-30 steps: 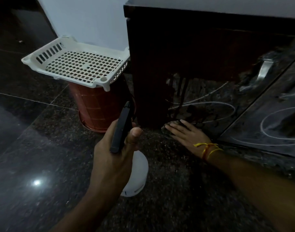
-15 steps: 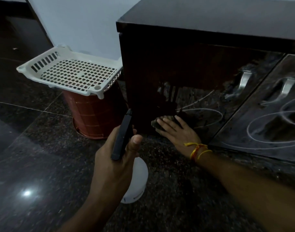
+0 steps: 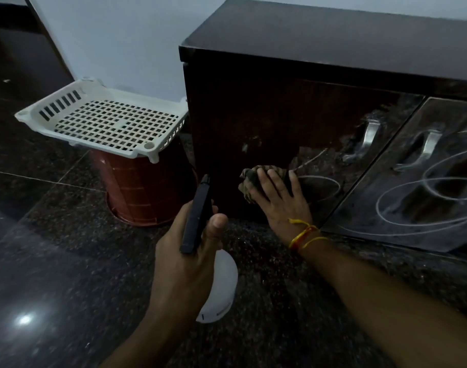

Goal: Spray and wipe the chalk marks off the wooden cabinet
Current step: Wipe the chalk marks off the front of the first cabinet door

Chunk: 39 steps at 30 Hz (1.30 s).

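Observation:
A dark wooden cabinet (image 3: 293, 110) stands on the floor, with white chalk loops (image 3: 423, 197) drawn across its glossy doors. My right hand (image 3: 280, 200) presses a crumpled dark cloth (image 3: 249, 181) flat against the lower left door, beside a chalk oval (image 3: 322, 187). My left hand (image 3: 184, 251) grips a spray bottle: its black trigger head (image 3: 196, 216) points toward the cabinet and its white body (image 3: 221, 290) shows below my palm.
A white slotted plastic tray (image 3: 102, 120) rests on an upturned red-brown bucket (image 3: 144, 189) just left of the cabinet. Two metal handles (image 3: 367, 139) sit on the doors. Dark polished granite floor (image 3: 54, 274) spreads around me, with a pale wall behind.
My right hand with the cloth has slid up from the door's bottom edge onto the panel, and the streaks on the lower left are gone. The view has shifted up and back. The bottle stays put.

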Available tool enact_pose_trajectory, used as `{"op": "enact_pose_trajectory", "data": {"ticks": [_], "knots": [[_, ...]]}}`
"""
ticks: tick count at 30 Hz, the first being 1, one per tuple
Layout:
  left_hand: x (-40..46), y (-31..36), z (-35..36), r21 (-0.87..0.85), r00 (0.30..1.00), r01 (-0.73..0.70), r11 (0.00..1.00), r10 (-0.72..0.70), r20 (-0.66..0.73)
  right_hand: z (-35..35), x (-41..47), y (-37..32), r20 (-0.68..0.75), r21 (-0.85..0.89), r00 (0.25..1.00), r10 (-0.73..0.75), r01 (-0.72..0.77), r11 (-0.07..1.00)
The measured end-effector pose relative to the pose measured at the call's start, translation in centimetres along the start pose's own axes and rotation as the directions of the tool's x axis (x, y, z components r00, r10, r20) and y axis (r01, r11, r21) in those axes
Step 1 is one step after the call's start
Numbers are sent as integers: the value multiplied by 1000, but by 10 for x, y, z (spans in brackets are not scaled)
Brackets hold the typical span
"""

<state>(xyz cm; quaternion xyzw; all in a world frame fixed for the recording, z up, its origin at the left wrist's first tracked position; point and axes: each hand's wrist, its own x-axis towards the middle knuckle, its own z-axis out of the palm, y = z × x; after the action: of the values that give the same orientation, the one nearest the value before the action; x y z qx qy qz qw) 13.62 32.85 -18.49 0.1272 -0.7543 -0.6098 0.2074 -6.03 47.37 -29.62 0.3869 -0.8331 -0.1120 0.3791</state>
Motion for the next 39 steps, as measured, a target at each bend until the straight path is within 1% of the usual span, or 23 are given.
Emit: {"op": "enact_pose_trajectory", "data": {"ticks": [2,3,5,7,8,9,10,12,14,16,18,20,22,24,26,30,33,35,37,39], "knots": [[-3,-2,-1,-6,1000,15,1000,-15,16,-4,3,9,13,-19,998,-67,67,998],[-4,-3,-2,-7,1000,14,1000,-14,22,-10,9,13,-12,-21,998,-56,56,998],[-3,-4,-4,-4,1000,6,1000,-5,25,-25,32,18,-93,-18,994,52,-54,998],[-2,-4,-3,-12,1000,7,1000,-6,25,-39,53,18,-156,-1,971,180,-182,983],[-1,-4,-2,-16,1000,8,1000,-8,27,-42,59,16,-176,12,959,220,-222,975],[-1,-3,0,-19,999,10,1000,-9,32,-43,62,13,-183,20,956,231,-231,973],[-1,-3,0,-18,999,10,1000,-9,32,-40,61,10,-175,15,963,203,-204,979],[-1,-1,1,-6,999,10,1000,-10,34,-29,50,5,-108,-12,993,50,-52,999],[-1,1,3,-6,1000,14,1000,-13,28,-20,31,8,-13,-29,996,-89,89,996],[-1,3,4,-3,1000,15,1000,-15,22,-17,14,15,50,-49,994,-100,102,994],[-1,5,5,0,999,15,1000,-15,39,-23,5,26,39,-71,999,-32,34,997],[-1,5,4,-2,999,15,1000,-15,47,-34,12,35,-41,-66,995,96,-99,993],[-2,5,5,-7,999,16,1000,-16,49,-46,32,40,-124,-15,960,252,-255,967],[-3,5,7,-31,998,32,999,-30,57,-51,44,34,-150,38,926,346,-345,938],[-3,7,9,-42,997,49,998,-46,67,-45,36,22,-115,56,920,374,-370,927],[-3,10,11,-42,995,67,997,-64,75,-25,-2,13,-16,32,944,329,-328,944],[-5,8,10,-37,995,64,997,-61,80,-35,3,18,-18,57,940,342,-340,939],[-5,7,9,-20,996,56,998,-54,76,-50,21,21,-58,107,903,426,-419,902],[-5,8,10,-17,995,64,998,-63,74,-62,40,25,-91,156,832,547,-531,833],[-4,9,14,-28,994,70,997,-67,83,-66,48,21,-83,190,784,616,-594,782]]}}
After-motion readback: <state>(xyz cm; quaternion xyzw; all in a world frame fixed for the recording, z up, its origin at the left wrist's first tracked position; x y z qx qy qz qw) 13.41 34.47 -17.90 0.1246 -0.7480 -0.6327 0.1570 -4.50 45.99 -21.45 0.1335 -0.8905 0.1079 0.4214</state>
